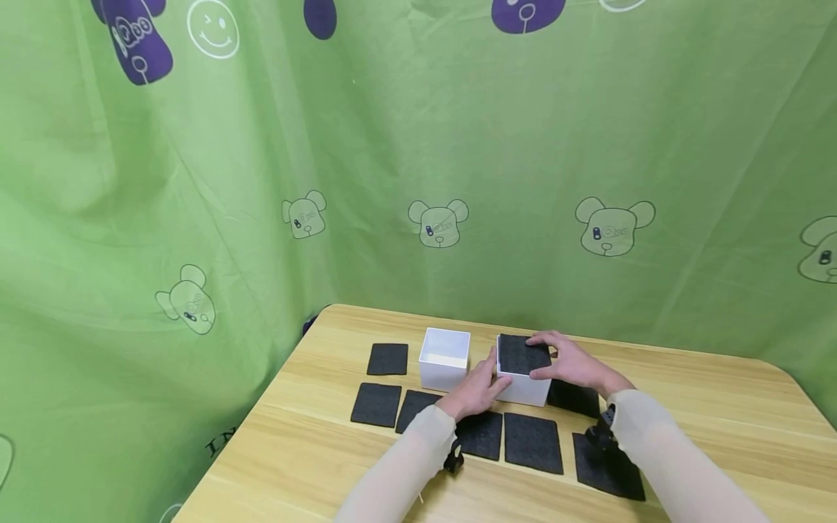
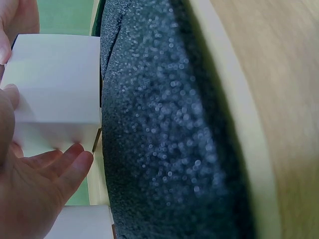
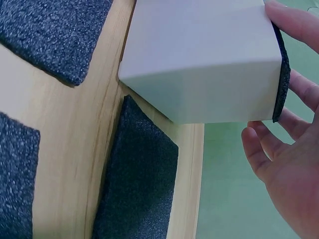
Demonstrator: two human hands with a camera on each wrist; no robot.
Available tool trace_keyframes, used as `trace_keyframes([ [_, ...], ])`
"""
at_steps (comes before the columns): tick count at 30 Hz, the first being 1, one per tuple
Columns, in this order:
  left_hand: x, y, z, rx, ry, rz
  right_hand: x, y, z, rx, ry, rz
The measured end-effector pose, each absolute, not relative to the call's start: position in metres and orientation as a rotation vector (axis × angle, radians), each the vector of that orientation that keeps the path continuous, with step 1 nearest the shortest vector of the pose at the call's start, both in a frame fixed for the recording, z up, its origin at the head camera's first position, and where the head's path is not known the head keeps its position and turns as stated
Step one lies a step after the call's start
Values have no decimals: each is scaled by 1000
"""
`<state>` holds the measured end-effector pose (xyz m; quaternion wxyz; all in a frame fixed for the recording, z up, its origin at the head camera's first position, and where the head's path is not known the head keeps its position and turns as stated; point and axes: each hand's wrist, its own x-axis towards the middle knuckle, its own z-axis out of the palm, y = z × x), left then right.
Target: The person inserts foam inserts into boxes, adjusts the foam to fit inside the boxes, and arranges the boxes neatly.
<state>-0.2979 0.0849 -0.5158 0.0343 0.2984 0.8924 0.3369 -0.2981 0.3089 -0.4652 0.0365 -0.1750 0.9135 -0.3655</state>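
Observation:
A black foam square [image 1: 523, 354] lies over the top of the right-hand white box [image 1: 523, 389]. My right hand [image 1: 575, 363] holds this foam square at its right side, thumb at the front edge and fingers towards the back. In the right wrist view, the foam square [image 3: 282, 79] sits along the box's rim. With my left hand [image 1: 476, 388] I grip the same box at its left side, the thumb on the front face. The left wrist view shows those fingers [image 2: 70, 167] against the side of the white box [image 2: 55, 79]. The box's inside is hidden under the foam.
Left of my left hand stands a second white box [image 1: 445, 370], open at the top. Several black foam squares [image 1: 532, 443] lie spread over the wooden table [image 1: 294, 450], one at the far left [image 1: 388, 359]. A green curtain [image 1: 510, 276] hangs behind the table.

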Motion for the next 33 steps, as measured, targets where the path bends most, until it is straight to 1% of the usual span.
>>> trace_keyframes([
  [11,-299,85,-517,910,2744,1034,-296,306,-467,-556,2840,-1124],
  [25,-298,84,-514,914,2751,1023,-295,308,-469,-701,2883,-1044],
  [33,-298,84,-514,915,2750,1024,-294,309,-471,-728,2909,-1017],
])
